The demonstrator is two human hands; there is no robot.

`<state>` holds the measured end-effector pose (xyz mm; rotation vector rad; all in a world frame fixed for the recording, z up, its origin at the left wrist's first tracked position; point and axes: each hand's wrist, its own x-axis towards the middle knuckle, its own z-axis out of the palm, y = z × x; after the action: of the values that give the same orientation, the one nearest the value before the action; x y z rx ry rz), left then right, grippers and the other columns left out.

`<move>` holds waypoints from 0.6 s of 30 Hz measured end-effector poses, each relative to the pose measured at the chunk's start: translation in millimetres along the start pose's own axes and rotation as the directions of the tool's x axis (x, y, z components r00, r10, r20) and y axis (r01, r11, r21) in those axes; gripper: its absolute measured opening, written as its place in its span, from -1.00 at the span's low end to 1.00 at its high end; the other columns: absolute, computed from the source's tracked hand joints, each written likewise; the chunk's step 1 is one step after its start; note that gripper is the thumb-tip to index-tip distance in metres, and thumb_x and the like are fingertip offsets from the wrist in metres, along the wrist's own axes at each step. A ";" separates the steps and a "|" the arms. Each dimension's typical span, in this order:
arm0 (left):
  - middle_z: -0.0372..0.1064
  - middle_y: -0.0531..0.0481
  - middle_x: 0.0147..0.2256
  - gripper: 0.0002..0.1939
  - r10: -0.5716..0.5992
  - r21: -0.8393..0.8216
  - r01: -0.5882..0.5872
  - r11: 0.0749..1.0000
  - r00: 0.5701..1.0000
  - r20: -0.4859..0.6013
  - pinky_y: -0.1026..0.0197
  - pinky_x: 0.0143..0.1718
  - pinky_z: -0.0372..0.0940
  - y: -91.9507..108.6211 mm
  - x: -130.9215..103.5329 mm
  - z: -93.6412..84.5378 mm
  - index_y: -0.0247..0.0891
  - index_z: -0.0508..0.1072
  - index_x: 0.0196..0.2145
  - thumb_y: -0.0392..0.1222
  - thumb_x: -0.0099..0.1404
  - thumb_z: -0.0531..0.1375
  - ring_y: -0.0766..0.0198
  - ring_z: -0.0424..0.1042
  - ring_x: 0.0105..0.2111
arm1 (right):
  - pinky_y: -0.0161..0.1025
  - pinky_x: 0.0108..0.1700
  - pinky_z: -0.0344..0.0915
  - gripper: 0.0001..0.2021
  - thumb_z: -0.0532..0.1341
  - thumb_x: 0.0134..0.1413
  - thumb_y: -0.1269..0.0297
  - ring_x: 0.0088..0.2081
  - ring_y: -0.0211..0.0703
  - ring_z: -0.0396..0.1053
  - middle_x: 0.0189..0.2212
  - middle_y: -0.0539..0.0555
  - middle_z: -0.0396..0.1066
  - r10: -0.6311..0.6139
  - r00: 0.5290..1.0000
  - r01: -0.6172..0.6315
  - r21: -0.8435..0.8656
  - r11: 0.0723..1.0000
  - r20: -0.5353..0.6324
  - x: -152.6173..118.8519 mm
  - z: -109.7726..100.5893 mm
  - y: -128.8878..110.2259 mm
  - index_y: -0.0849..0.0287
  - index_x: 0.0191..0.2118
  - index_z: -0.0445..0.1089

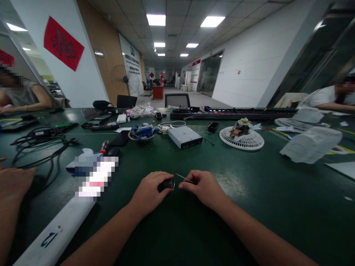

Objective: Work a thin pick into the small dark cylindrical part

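Near the middle of the green table [177, 229], my left hand [151, 190] is closed around a short black cylinder [167, 183], whose round open end points right. My right hand [203, 186] pinches a thin metal tool [184, 178] between thumb and fingers. The tool's tip points up and left, just right of the cylinder and apart from it. My right palm hides the tool's other end.
A silver disc drive [185, 137], a bowl of blue items [141, 132] and a white fan grille [241, 137] lie beyond my hands. Black cables [41, 142] and a long white object [59, 229] are at left. Another person's hand [16, 181] rests at the left edge.
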<state>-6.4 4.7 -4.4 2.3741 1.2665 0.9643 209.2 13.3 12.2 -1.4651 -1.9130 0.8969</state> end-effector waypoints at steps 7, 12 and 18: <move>0.50 -0.04 -0.09 -0.59 0.110 -0.092 -0.104 0.990 0.992 0.056 0.03 0.01 0.36 1.1 -1.6 0.9 -0.17 0.47 -0.07 -0.40 0.12 0.34 0.14 0.47 -0.07 | -0.29 -0.29 0.25 -0.86 0.27 0.09 0.25 -0.34 -0.21 0.41 -0.38 -0.02 0.54 -0.140 0.986 0.131 0.102 0.986 0.088 0.1 3.6 4.1 0.07 -0.26 0.58; 0.50 -0.04 -0.10 -0.58 0.124 -0.095 -0.119 0.988 0.991 0.056 0.05 0.01 0.37 1.4 -1.9 0.9 -0.19 0.48 -0.07 -0.38 0.10 0.37 0.15 0.47 -0.08 | -0.28 -0.25 0.27 -0.89 0.33 0.02 0.30 -0.32 -0.20 0.42 -0.36 -0.02 0.53 -0.153 0.988 0.150 0.072 0.986 0.031 0.4 4.9 4.3 0.07 -0.28 0.58; 0.51 -0.03 -0.09 -0.58 0.170 -0.144 -0.159 0.977 0.983 0.069 0.08 0.03 0.35 4.4 -3.1 0.1 -0.20 0.47 -0.06 -0.41 0.11 0.37 0.18 0.46 -0.06 | -0.29 -0.30 0.25 -0.96 0.35 -0.02 0.30 -0.36 -0.21 0.41 -0.43 -0.03 0.50 -0.137 0.991 0.136 0.045 0.990 0.003 -2.4 7.4 1.3 0.12 -0.40 0.54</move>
<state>-4.9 -0.3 -3.5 2.4119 0.9545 0.9585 204.8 9.9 6.5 -1.2900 -1.9585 0.8759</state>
